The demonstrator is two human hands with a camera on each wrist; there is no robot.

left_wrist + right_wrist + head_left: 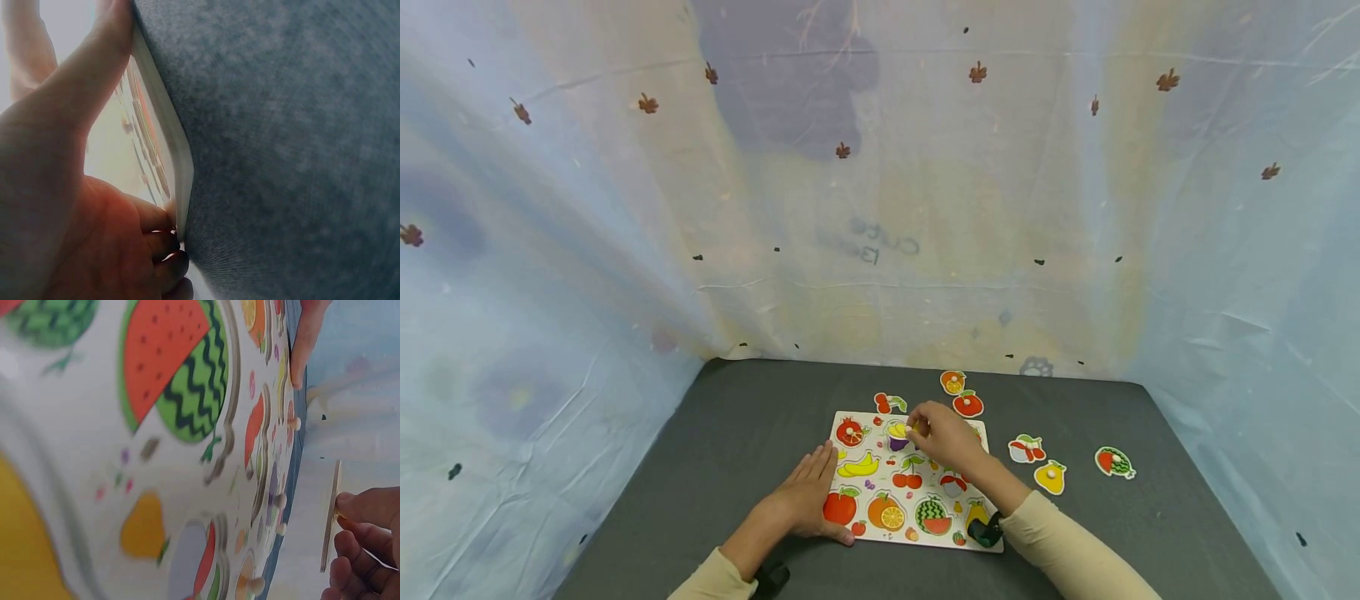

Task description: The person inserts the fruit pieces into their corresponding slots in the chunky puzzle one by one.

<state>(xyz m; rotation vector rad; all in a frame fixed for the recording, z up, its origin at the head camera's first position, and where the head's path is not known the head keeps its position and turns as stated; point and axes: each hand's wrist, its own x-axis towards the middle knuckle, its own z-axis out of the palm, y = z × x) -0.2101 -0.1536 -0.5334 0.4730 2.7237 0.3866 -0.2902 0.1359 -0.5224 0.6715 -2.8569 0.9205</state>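
Observation:
A white wooden fruit puzzle board [880, 467] lies on the dark table, with pomegranate, banana, cherry, apple, orange and watermelon pictures on it. My left hand [808, 496] rests along its left side, fingers straight and thumb at the front edge; the left wrist view shows that hand [94, 219] against the board's edge [181, 162]. Over the far part of the board, my right hand [943, 433] pinches a thin puzzle piece [897, 429], yellow with a white border. Seen edge-on in the right wrist view, the piece [331, 515] stands away from the board, its knob hidden by the fingers.
Loose pieces lie around the board: cherries [891, 403] behind it, an orange [952, 382] and a red fruit [967, 404] at the back right. A white-and-red piece [1027, 449], a pear [1050, 477] and a watermelon [1115, 462] lie right. A patterned cloth [910, 208] hangs around the table.

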